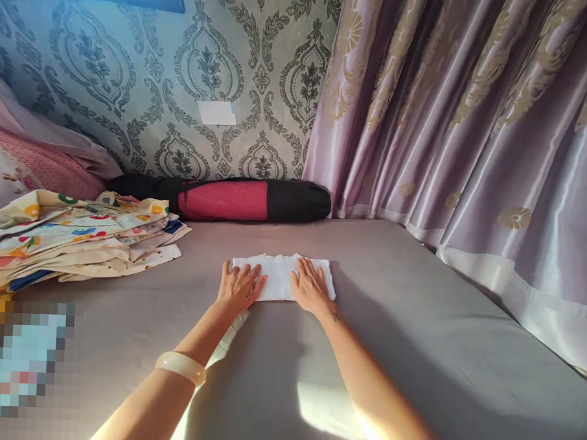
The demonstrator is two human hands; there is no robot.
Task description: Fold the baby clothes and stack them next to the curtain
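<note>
A white folded cloth (277, 281) lies flat on the grey bed sheet (268, 361), its far edge slightly ruffled. My left hand (239, 286) rests on the left end of the cloth, fingers spread and pointing away from me. On the right end lies my right hand (313, 286), palm down with the fingers stretched out. Neither hand grips the fabric; both press on it from above. The middle of the cloth shows between them.
A pile of patterned clothes (88, 237) lies at the left. Against the wall is a long black and red bag (224, 199). A purple curtain (425, 109) hangs along the right. A blurred light-blue thing (19, 364) is at the lower left.
</note>
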